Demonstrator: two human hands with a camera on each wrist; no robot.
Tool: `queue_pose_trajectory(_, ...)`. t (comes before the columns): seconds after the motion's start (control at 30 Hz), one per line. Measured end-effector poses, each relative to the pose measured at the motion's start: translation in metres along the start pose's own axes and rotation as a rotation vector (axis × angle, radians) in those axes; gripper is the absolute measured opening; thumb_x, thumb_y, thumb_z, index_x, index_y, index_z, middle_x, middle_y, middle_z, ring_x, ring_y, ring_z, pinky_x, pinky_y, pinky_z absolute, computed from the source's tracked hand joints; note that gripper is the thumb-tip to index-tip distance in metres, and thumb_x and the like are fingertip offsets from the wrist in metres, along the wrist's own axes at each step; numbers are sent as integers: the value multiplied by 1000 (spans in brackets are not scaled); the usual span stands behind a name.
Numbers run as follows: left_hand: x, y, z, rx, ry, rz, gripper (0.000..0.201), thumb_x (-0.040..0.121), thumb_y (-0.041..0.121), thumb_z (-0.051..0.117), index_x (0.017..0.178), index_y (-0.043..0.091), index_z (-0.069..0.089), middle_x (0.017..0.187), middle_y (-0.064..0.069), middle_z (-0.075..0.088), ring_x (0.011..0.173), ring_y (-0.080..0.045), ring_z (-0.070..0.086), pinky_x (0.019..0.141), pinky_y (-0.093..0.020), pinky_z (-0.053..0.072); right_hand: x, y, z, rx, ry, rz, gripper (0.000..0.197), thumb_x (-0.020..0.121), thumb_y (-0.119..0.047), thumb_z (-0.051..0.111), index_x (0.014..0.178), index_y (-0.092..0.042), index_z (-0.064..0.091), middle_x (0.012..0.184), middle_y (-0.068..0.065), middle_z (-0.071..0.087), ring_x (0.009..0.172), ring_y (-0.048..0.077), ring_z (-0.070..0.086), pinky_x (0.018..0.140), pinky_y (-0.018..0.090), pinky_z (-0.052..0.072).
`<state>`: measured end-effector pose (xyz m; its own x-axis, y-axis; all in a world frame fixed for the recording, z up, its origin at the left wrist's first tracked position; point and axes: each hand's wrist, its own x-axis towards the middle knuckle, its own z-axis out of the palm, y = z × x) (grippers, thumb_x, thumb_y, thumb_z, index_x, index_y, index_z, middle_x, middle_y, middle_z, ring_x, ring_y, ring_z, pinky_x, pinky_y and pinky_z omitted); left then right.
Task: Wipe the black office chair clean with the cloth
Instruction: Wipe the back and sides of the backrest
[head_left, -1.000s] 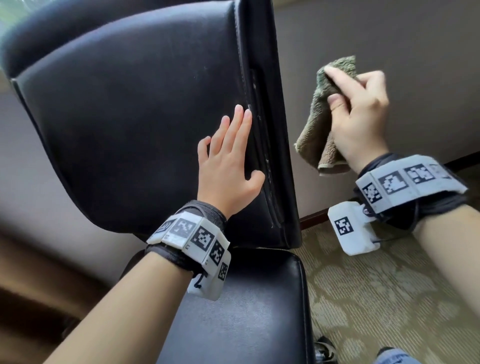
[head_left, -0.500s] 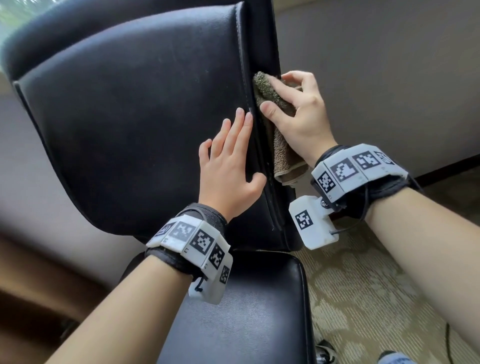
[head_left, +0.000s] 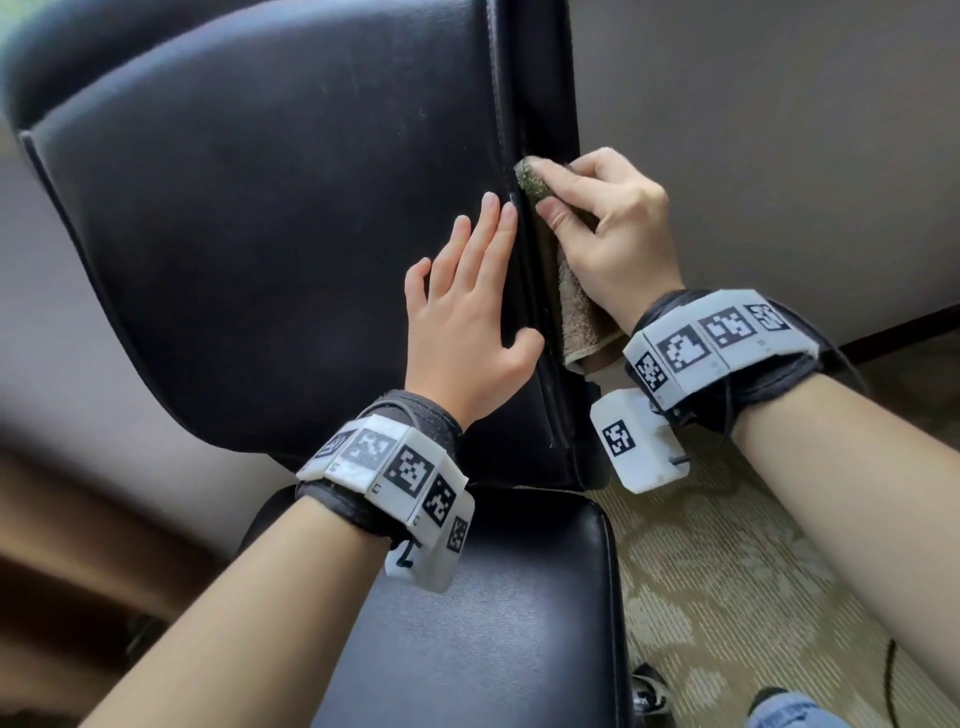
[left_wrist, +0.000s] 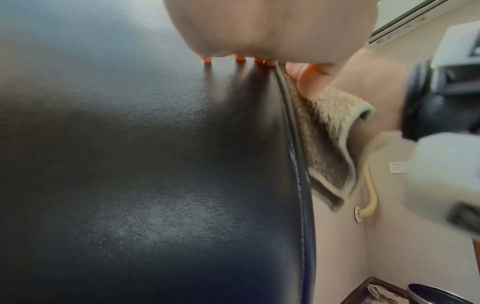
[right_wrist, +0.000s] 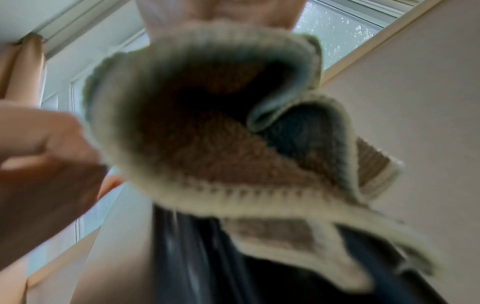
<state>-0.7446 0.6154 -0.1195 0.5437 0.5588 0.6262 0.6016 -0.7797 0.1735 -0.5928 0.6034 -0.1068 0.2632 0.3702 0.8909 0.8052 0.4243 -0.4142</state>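
Both hands on chair (head_left: 260, 234): left hand (head_left: 467, 332) flat, right hand (head_left: 618, 244) pinching cloth (head_left: 576, 312).

Hardly any writing could be read. The white wristband on the left wrist (head_left: 395, 483) carried square black-and-white coded markers, and its lower plate bore a dark handwritten mark, partly hidden (perhaps a "2", though I could not tell). The white wristband on the right wrist (head_left: 711, 343) and the white box hanging beneath it (head_left: 636, 441) showed the same kind of coded squares, which held no letters or numbers. No brand or label showed elsewhere.
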Motion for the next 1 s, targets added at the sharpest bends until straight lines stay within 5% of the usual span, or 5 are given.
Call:
queue_pose_trajectory(0.17,0,0,1,9,-8,-2,86,69,30,46,149,22,17,157,4,12,143,-16,10,112,-40,14,-68,4,-9,10,-107,19,32,83,-6,61,115,-7,65,88,11,60,79,10,53,79,16,44)
queue_pose_trajectory(0.5,-1,5,2,21,-11,-24,86,70,25,46,150,20,14,158,2,9,144,-17,4,115,-44,9,-154,25,-24,50,-332,172,33,84,-24,56,114,-14,67,90,5,59,80,9,53,78,16,43)
queue_pose_trajectory(0.6,-4,6,6,8,-11,-30,88,71,23,47,150,20,11,158,2,5,145,-17,-1,114,-41,0,-145,22,-29,108,-276,275,33,80,-15,63,112,-14,67,86,1,58,80,7,54,80,5,37)
queue_pose_trajectory(0.73,-18,4,13,-21,13,-8,84,73,18,48,150,16,14,158,-2,7,144,-17,-1,112,-38,-4,-125,15,-44,205,-72,419,36,81,-13,61,116,-15,64,91,0,62,84,-2,57,85,8,39)
queue_pose_trajectory(1.0,-39,-5,24,8,37,-27,78,76,13,47,149,12,18,157,-6,13,142,-15,3,112,-39,1,-100,4,-26,69,38,188,33,81,-14,65,114,-11,66,82,8,59,75,10,53,76,9,41)
